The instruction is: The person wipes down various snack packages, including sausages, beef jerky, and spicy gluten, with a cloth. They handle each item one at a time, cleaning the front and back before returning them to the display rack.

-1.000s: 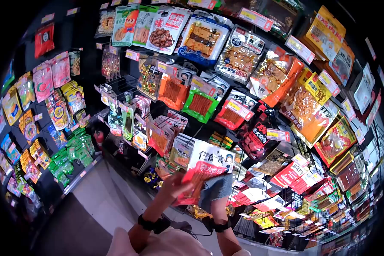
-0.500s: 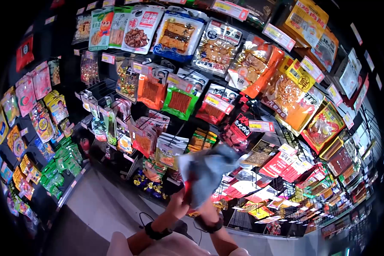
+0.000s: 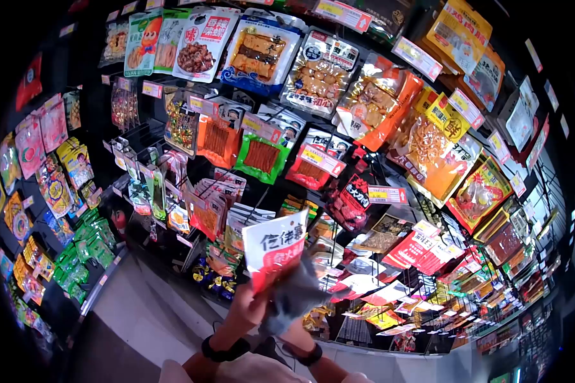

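At the far left, pink bags (image 3: 38,140) hang above clusters of green packets (image 3: 86,254), their fronts turned outward, most likely so that the print can be read from the aisle; beside them runs a strip of grey floor (image 3: 140,313). Next comes the left hand (image 3: 249,307), a dark wristband (image 3: 227,350) at its wrist, closed on the lower left part of a white-and-red packet (image 3: 276,246). The packet is held up in front of the shelves, slightly tilted; gripping it low leaves the white panel with its dark lettering uncovered. Across its lower right side lies a blurred grey cloth (image 3: 292,293), which appears to touch it, and beneath that is the right hand (image 3: 295,333), close beside the left; its fingers are hidden, so I cannot tell whether they grip, though the cloth seems draped to lie between them and the packet. Above and further right, a red-and-white hanging packet (image 3: 310,173) with similar print sits behind a price tag (image 3: 388,195) row, the labels set in front presumably to stay legible. Rightmost, stacked red packets (image 3: 421,255) lean on their hooks, one behind another to save room, below a large red-and-yellow pouch (image 3: 481,191)
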`<state>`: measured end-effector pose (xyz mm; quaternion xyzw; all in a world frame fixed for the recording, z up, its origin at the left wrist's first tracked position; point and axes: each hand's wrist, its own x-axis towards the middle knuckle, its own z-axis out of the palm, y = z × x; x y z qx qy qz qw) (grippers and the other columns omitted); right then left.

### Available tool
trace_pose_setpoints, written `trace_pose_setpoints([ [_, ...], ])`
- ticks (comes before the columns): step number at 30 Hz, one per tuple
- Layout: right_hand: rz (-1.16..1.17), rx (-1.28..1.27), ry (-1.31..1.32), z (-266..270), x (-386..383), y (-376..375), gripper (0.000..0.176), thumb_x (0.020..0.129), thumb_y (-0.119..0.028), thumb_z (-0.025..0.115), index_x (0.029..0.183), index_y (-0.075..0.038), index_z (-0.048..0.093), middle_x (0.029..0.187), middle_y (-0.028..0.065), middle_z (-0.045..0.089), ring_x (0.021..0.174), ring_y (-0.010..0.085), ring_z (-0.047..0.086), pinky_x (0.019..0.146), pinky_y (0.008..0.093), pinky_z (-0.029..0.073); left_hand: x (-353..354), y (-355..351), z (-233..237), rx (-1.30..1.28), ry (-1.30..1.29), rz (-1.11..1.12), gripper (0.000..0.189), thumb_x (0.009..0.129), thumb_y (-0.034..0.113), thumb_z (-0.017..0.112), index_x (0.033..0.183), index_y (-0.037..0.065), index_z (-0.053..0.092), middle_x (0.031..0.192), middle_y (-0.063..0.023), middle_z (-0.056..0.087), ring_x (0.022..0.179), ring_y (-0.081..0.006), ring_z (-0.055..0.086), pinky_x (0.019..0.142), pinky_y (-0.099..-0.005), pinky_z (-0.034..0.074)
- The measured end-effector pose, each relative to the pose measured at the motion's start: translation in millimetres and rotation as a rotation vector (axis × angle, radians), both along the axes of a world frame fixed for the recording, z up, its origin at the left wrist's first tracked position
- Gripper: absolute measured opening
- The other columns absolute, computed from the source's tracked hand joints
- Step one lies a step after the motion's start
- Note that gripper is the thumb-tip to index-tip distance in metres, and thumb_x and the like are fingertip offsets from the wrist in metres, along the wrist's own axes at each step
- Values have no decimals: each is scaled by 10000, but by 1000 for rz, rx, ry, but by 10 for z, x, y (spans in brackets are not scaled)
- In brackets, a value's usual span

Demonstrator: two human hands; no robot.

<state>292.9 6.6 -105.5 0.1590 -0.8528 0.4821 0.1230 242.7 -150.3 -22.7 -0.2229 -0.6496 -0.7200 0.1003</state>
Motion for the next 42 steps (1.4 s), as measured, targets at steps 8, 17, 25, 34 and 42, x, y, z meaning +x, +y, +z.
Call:
trace_pose_setpoints([
  [8,-256,-429,-129,-408,165,156,446,933,-242,500,1288,11,404,1184,111,517,1062,206,505,888,322,424,-975,229,-527,69,-65,-25,263,891,166,595,1079,-13,554,913,-46,618,808,-106,575,705,-278,473],
  [17,-447,-813,-461,-859,650,421,79,890,-111,512,929,-42,518,788,7,543,694,97,534,579,247,445,-1876,823,-477,59,0,-283,326,898,219,582,1110,-26,542,988,-75,643,889,-122,593,768,-288,466],
  [25,-485,-660,-456,-778,676,346,353,901,-122,520,1225,4,458,1061,53,560,949,122,539,784,275,462,-2037,1137,-339,357,-351,-595,303,862,208,654,1086,17,585,878,-17,619,729,-55,550,657,-232,434],
  [34,-445,-607,-609,-1033,616,394,288,882,-84,532,1154,-9,476,1004,51,568,922,136,558,789,286,466,-2167,1188,-237,339,-357,-501,337,863,265,635,1083,13,592,915,-119,654,834,-180,629,746,-306,468],
  [42,-439,-657,-651,-1083,491,497,456,856,-37,550,1289,-26,408,1224,105,527,1127,219,526,954,373,428,-2275,1226,-235,244,-119,-345,289,866,195,595,1121,61,599,895,-160,665,824,-289,647,734,-361,482],
])
